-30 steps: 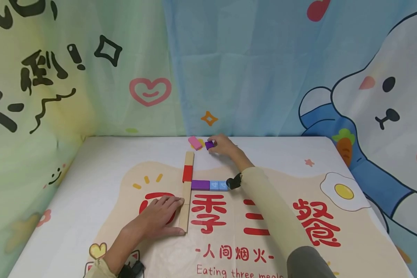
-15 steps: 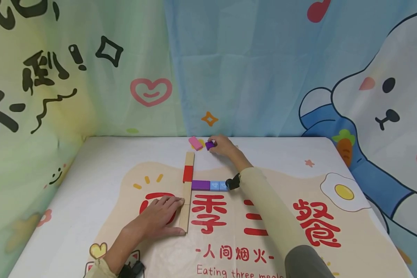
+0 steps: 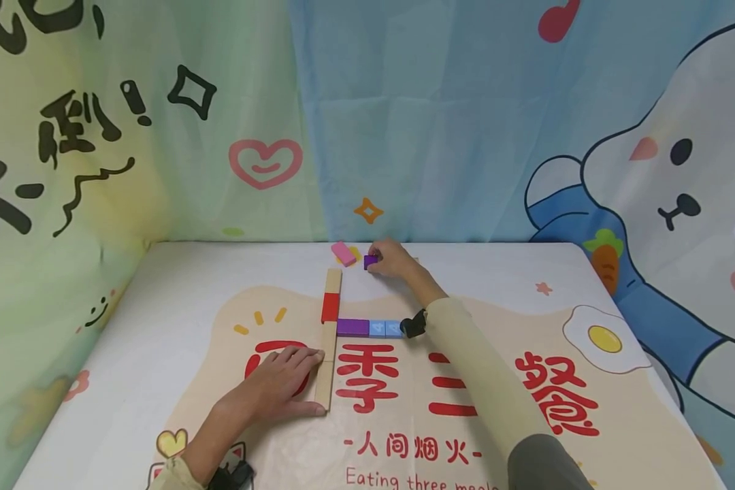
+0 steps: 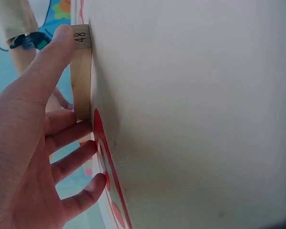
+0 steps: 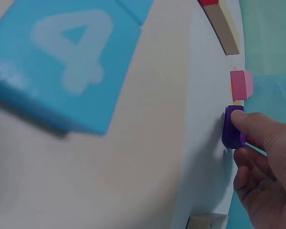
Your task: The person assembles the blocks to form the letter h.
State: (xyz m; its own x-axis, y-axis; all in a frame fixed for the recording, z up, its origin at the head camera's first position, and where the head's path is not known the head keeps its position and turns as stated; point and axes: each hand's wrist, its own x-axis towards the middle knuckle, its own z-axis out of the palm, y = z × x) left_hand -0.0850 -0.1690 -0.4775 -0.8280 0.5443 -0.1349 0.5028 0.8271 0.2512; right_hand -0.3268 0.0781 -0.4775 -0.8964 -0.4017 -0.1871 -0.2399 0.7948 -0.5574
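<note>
My left hand (image 3: 284,381) rests on the cloth, thumb and fingertips against the left side of a plain wooden block (image 3: 324,384). In the left wrist view this block's end (image 4: 81,37) is marked 48, and the fingers lie spread and loosely bent. Wooden blocks and a red block (image 3: 330,307) form a straight column leading away from me. A purple bar (image 3: 352,328) and light blue cubes (image 3: 377,329) branch off it to the right. At the far edge my right hand (image 3: 394,260) pinches a small purple block (image 5: 232,129) between thumb and fingers.
Left of the right hand, a pink block (image 3: 344,254) leans over something yellow (image 3: 356,253). Another wooden block (image 5: 207,221) lies near that hand in the right wrist view. A printed curtain (image 3: 441,136) hangs right behind the table's far edge.
The right hand has drawn the small purple block slightly toward me and turned it squarer to the table. My left hand and the column of blocks stay where they were.
</note>
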